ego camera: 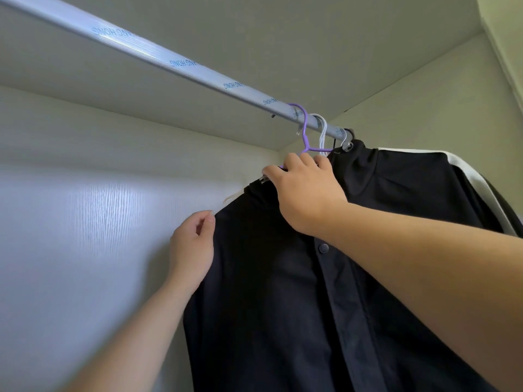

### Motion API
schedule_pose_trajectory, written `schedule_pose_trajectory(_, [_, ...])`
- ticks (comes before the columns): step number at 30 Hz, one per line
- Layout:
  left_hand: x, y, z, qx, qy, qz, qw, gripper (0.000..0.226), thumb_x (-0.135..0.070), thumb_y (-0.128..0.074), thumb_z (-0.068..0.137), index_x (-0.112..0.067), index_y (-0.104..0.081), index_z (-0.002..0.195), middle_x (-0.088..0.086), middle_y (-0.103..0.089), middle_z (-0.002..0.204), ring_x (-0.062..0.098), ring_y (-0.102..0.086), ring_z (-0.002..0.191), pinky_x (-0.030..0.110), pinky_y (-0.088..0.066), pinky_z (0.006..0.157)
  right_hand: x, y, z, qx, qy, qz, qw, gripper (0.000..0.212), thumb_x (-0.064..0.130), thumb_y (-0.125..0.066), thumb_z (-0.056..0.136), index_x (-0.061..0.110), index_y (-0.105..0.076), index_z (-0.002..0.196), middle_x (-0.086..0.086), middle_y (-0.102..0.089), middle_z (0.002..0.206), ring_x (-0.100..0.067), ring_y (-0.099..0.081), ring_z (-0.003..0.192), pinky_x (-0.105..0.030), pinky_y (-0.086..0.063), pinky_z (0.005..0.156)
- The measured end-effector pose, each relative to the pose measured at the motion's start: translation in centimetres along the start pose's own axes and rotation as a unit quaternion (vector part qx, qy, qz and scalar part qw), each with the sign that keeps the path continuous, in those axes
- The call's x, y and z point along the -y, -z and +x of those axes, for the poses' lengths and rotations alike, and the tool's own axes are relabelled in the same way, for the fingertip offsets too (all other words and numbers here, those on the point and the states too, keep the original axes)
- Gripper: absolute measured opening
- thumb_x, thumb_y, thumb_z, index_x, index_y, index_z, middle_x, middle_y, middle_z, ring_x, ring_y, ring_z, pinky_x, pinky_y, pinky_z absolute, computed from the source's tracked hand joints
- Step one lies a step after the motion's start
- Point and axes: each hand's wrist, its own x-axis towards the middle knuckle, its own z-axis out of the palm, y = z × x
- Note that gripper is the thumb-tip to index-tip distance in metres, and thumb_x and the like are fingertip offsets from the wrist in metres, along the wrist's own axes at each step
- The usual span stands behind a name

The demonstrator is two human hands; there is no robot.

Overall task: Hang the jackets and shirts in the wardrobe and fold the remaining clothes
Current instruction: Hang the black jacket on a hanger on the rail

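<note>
- Pale wood-grain wardrobe wall [85, 222] fills the left side.
- A black snap-front jacket [283, 292] hangs near the right end of the silver ribbed metal rail [169, 59], in front of a black track jacket with a white sleeve stripe [410, 188].
- The right hand [305, 193] curls tightly over the front jacket's collar.
- The left hand [192, 247] meets its shoulder edge, grip unclear.
- A purple plastic hanger [305, 131] and a white plastic hanger [322, 131] hook the rail side by side.

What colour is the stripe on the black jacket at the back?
White: the stripe along the back jacket shows clearly in the head view.
</note>
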Motion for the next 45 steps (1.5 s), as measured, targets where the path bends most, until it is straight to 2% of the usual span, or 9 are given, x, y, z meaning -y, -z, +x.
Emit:
schedule_pose_trajectory(4, [-0.6, 0.2, 0.3, -0.017, -0.047, 0.062, 0.997, 0.027, -0.03, -0.046, 0.103, -0.043, -0.064, 0.119, -0.033, -0.067, 0.096, -0.01, -0.061, 0.093, 0.016, -0.045, 0.075, -1.7, 0.2, -0.7, -0.064, 0.002, -0.014, 0.998, 0.035, 0.029, -0.044, 0.097, 0.021, -0.052, 0.13, -0.005, -0.052, 0.108, -0.032, -0.048, 0.103, -0.046, -0.033, 0.099])
schedule_pose_trajectory(8, [-2.0, -0.4, 1.6, -0.001, -0.059, 0.186, 0.981, 0.028, -0.018, -0.039, 0.098, -0.026, -0.066, 0.098, -0.011, -0.062, 0.089, 0.013, -0.059, 0.091, 0.026, -0.039, 0.065, -5.0, 0.9, -1.3, -0.135, -0.051, -0.029, 0.989, 0.036, 0.036, -0.05, 0.094, 0.016, -0.058, 0.124, -0.011, -0.057, 0.113, -0.036, -0.051, 0.106, -0.046, -0.035, 0.095])
schedule_pose_trajectory(15, [-10.5, -3.3, 5.9, 0.14, 0.065, 0.087, 0.984, 0.053, -0.057, -0.039, 0.099, -0.02, -0.061, 0.068, 0.0, -0.064, 0.078, 0.026, -0.059, 0.079, 0.036, -0.047, 0.075, -10.0, 2.7, -1.3, 0.008, -0.24, 0.042, 0.97, 0.045, 0.055, -0.025, 0.101, 0.023, -0.053, 0.114, -0.005, -0.056, 0.095, -0.035, -0.053, 0.099, -0.049, -0.034, 0.088])
schedule_pose_trajectory(19, [-14.9, -4.4, 9.2, 0.36, 0.246, 0.049, 0.899, 0.073, -0.078, -0.042, 0.092, -0.016, -0.07, 0.119, 0.008, -0.07, 0.128, 0.023, -0.074, 0.1, 0.037, -0.064, 0.074, -12.2, 4.3, 0.6, 0.115, -0.299, 0.14, 0.937, 0.051, 0.057, -0.023, 0.103, 0.018, -0.056, 0.101, -0.01, -0.058, 0.099, -0.033, -0.053, 0.088, -0.037, -0.04, 0.076])
schedule_pose_trajectory(23, [-16.4, -5.4, 11.3, 0.511, 0.282, 0.092, 0.807, 0.054, -0.067, -0.059, 0.09, -0.018, -0.083, 0.086, 0.006, -0.078, 0.106, 0.026, -0.077, 0.09, 0.041, -0.062, 0.068, -13.5, 5.5, 2.3, 0.167, -0.339, 0.196, 0.905, 0.049, 0.061, -0.034, 0.101, 0.02, -0.059, 0.109, -0.007, -0.053, 0.108, -0.029, -0.051, 0.096, -0.032, -0.036, 0.083])
schedule_pose_trajectory(29, [-14.7, -5.7, 12.4, 0.493, 0.319, -0.008, 0.809, 0.021, -0.02, -0.061, 0.072, -0.004, -0.073, 0.065, 0.014, -0.073, 0.08, 0.028, -0.074, 0.07, 0.037, -0.062, 0.069, -14.6, 6.5, 3.6, 0.344, -0.336, 0.352, 0.803, 0.033, 0.031, -0.063, 0.09, 0.01, -0.068, 0.115, -0.013, -0.072, 0.094, -0.031, -0.07, 0.078, -0.046, -0.058, 0.086])
schedule_pose_trajectory(33, [-14.2, -5.7, 12.4, 0.493, 0.324, -0.019, 0.807, 0.026, -0.019, -0.055, 0.087, -0.003, -0.075, 0.083, 0.017, -0.075, 0.098, 0.03, -0.074, 0.087, 0.04, -0.061, 0.084, -14.1, 6.2, 4.2, 0.301, -0.331, 0.368, 0.815, 0.015, 0.024, -0.061, 0.087, 0.012, -0.066, 0.095, -0.007, -0.066, 0.069, -0.025, -0.063, 0.054, -0.031, -0.055, 0.058])
schedule_pose_trajectory(39, [-14.2, -4.9, 12.3, 0.457, 0.304, 0.069, 0.833, 0.03, -0.016, -0.06, 0.098, 0.0, -0.074, 0.076, 0.016, -0.075, 0.085, 0.027, -0.075, 0.072, 0.038, -0.064, 0.071, -14.4, 5.5, 3.7, 0.311, -0.376, 0.388, 0.781, 0.014, 0.018, -0.056, 0.091, 0.014, -0.063, 0.102, -0.015, -0.067, 0.086, -0.027, -0.067, 0.065, -0.033, -0.057, 0.071])
schedule_pose_trajectory(45, [-14.7, -3.9, 11.9, 0.39, 0.247, 0.238, 0.855, 0.026, -0.013, -0.052, 0.099, 0.005, -0.064, 0.087, 0.024, -0.066, 0.095, 0.038, -0.061, 0.097, 0.05, -0.048, 0.1, -13.8, 5.2, 3.2, 0.32, -0.394, 0.326, 0.798, 0.018, 0.025, -0.057, 0.096, 0.01, -0.067, 0.096, -0.017, -0.076, 0.091, -0.034, -0.074, 0.083, -0.045, -0.061, 0.075])
